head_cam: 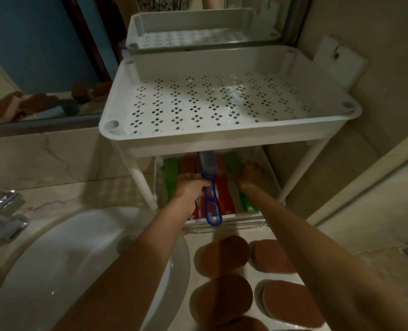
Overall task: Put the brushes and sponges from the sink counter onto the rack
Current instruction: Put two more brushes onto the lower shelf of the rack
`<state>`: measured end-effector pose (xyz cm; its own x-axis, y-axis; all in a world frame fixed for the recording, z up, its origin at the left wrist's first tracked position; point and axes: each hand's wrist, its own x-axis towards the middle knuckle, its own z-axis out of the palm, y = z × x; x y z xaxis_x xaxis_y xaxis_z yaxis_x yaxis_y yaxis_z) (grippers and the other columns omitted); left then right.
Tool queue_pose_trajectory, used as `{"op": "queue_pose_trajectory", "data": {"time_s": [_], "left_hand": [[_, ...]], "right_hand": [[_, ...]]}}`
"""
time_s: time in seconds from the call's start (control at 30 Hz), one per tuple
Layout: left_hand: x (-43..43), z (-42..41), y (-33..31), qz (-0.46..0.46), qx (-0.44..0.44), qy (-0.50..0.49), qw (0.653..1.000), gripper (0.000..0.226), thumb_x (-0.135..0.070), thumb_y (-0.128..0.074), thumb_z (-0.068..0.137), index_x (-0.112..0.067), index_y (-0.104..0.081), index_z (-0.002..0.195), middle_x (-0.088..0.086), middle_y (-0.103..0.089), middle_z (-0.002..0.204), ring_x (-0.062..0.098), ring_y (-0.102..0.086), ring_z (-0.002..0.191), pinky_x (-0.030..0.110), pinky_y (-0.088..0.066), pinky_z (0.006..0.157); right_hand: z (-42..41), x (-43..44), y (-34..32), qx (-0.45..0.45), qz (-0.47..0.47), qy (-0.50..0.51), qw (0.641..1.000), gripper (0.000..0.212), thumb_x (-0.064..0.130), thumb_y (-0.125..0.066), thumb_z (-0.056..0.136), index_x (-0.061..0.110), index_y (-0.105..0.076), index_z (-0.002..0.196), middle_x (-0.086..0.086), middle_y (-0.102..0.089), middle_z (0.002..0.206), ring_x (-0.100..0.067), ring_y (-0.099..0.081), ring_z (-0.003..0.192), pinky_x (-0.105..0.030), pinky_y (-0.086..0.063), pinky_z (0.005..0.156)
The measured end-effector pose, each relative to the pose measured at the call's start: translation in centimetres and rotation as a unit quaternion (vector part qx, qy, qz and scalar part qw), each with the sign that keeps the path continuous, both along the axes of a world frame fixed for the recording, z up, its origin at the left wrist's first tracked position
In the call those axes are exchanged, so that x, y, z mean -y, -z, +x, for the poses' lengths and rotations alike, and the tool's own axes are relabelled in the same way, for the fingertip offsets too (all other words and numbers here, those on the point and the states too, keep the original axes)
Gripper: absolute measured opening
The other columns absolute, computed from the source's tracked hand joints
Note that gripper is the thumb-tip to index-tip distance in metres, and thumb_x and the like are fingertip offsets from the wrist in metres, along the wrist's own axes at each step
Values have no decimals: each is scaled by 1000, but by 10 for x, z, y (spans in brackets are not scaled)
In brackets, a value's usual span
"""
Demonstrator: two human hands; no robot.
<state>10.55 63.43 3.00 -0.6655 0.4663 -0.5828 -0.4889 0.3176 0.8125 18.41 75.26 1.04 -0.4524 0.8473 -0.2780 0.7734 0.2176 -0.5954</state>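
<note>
Brush handling is what the head view shows: a blue brush (209,187) is gripped around its handle by the left hand (189,187), the fingers wrapped closed about the shaft just above the looped end. Its long axis runs near to far, the bristled head pushed in under the top tray and the loop hanging out over the near rim of the lower shelf (224,219) of the white rack (222,142). The right hand (250,174) is seen further in and to the right, resting down among the items on that shelf; whether it is closed on something cannot be told, since the fingers are blurred and partly hidden under the tray. Red and green brushes (225,192) are already laid side by side on the shelf, their axes also near to far, and the blue one lies just above them, so the coming move is judged to turn on lowering it into line between its neighbours. The top tray is bare and perforated. Four brown sponges (224,254) remain on the marble counter (341,271) near the rack's foot, between the forearms and just right of the sink (54,271), well within reach of either hand. A mirror is set behind the rack, and a tap (4,211) stands at far left.
</note>
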Motion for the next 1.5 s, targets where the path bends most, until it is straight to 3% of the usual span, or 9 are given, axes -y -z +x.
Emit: {"op": "queue_pose_trajectory", "data": {"time_s": [0.27, 0.43, 0.53, 0.67, 0.77, 0.87, 1.1, 1.33, 1.5], "left_hand": [[-2, 1, -12, 4, -17, -8, 1000, 37, 10, -63, 80, -15, -41, 64, 1, -52, 66, 6, -53, 40, 8, -34, 29], [-17, 11, -26, 49, 6, -40, 998, 39, 16, -61, 79, -14, -40, 65, -1, -51, 71, 12, -51, 65, 16, -47, 44], [-21, 21, -36, 48, 3, 3, 999, 29, 14, -62, 81, -10, -49, 71, 3, -56, 77, 12, -54, 66, 15, -49, 49], [-26, 32, -40, 59, 3, 61, 996, 26, 9, -60, 85, -11, -50, 72, 9, -59, 89, 21, -59, 88, 19, -52, 59], [-20, 37, -37, 28, -5, 142, 989, 8, 2, -59, 89, -6, -61, 91, 10, -62, 93, 15, -60, 76, 22, -53, 72], [-14, 35, -27, -28, -48, 166, 985, 30, 0, -57, 91, 1, -57, 120, 20, -64, 117, 21, -62, 91, 24, -53, 75], [0, 33, -12, -72, -52, 162, 983, 33, -8, -40, 100, 5, -49, 129, 25, -56, 129, 33, -57, 118, 34, -47, 96], [3, 30, -5, -80, -10, 157, 984, 34, -8, -41, 99, 6, -47, 130, 26, -57, 128, 32, -57, 120, 34, -48, 93], [6, 33, -9, -70, -8, 146, 987, 32, -4, -43, 98, 6, -49, 128, 27, -57, 127, 33, -59, 115, 32, -48, 89]], "right_hand": [[19, 20, -22, -86, 36, -58, 994, 19, 16, -44, 94, 5, -59, 99, -6, -61, 92, -21, -59, 84, -29, -43, 70], [37, 45, -47, -50, 5, -156, 986, 29, 26, -62, 84, 7, -61, 107, -12, -66, 109, -28, -61, 100, -39, -52, 84], [47, 49, -48, -24, 30, -171, 984, 38, 22, -66, 82, 2, -56, 113, -17, -65, 111, -32, -62, 100, -36, -48, 76], [57, 44, -41, -32, 53, -124, 990, 31, 16, -60, 87, -4, -56, 110, -24, -65, 104, -32, -61, 87, -28, -34, 64], [61, 33, -33, -7, 43, -69, 997, 32, 21, -54, 93, -6, -56, 110, -21, -63, 99, -27, -57, 84, -28, -35, 65], [59, 27, -29, 35, 49, -40, 997, 37, 21, -43, 98, -7, -48, 122, -25, -54, 123, -36, -54, 112, -37, -43, 85], [42, 14, -11, 174, 82, -56, 980, 25, 13, -42, 99, 2, -54, 117, -17, -61, 121, -29, -62, 108, -34, -53, 89], [37, 10, -6, 222, 94, -71, 968, 29, 10, -44, 98, 3, -51, 125, -16, -52, 132, -27, -53, 121, -33, -46, 96], [44, 21, -8, 230, 124, -91, 961, 39, 5, -37, 98, -4, -33, 135, -22, -36, 140, -32, -43, 127, -36, -38, 106]]}}
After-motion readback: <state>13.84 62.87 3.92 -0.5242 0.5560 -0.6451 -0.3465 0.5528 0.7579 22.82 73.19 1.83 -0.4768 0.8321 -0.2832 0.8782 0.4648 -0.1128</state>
